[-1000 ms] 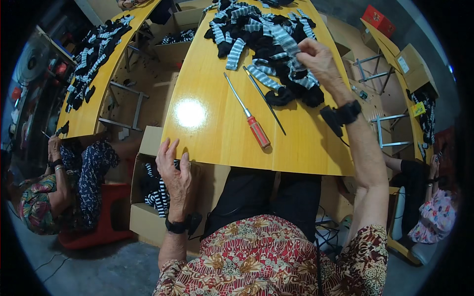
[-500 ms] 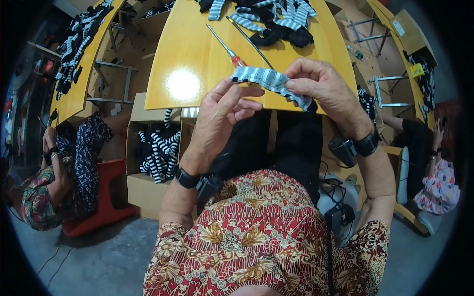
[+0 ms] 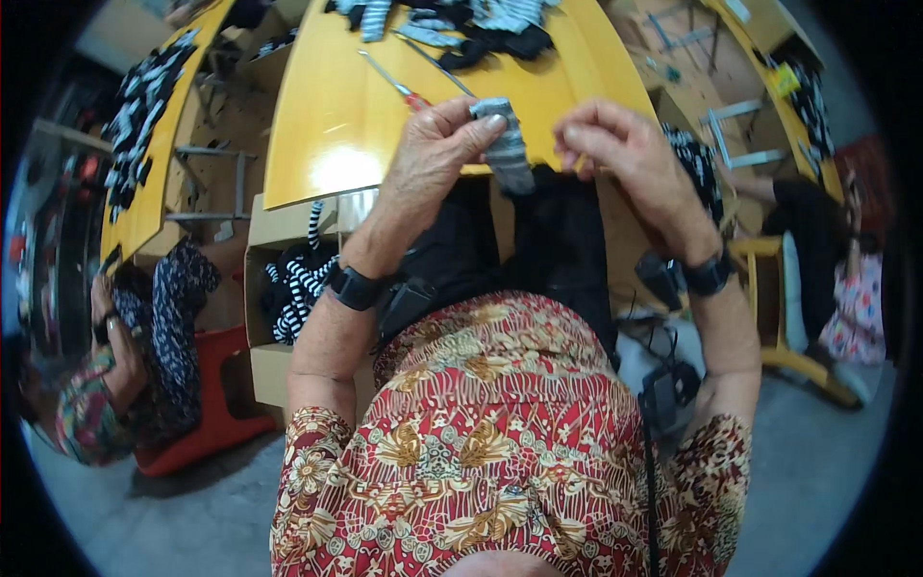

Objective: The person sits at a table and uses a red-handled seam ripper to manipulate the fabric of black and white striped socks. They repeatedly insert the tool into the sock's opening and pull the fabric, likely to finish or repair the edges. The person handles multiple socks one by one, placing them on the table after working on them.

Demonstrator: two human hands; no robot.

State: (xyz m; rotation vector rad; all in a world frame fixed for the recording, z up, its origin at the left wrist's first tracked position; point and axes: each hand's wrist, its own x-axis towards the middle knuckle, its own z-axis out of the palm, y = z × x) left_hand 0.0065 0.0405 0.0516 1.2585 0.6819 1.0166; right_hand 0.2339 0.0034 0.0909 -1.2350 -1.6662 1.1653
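Note:
My left hand (image 3: 437, 149) pinches the upper end of a small grey striped knit piece (image 3: 510, 159) between thumb and fingers. The piece hangs down past the near edge of the table, and its lower end looks darker. To its right, clear of the knit, my right hand (image 3: 611, 149) is raised with bent fingers drawn toward the thumb. It is slightly blurred, and anything in its fingertips is too small to see. Beyond my left hand lie a screwdriver (image 3: 415, 100) with a red handle and a thin dark rod (image 3: 433, 62) on the tabletop.
The yellow table (image 3: 317, 125) bears a pile of striped and black knit pieces (image 3: 490, 38) at its far end. A cardboard box (image 3: 279, 363) with black-and-white striped knits stands at the left. People sit at side tables; a red chair (image 3: 216, 385) is lower left.
My right hand has let go of the striped knit piece and moved away. The piece, stretched sideways between both hands before, now hangs down from my left hand. The view has shifted slightly.

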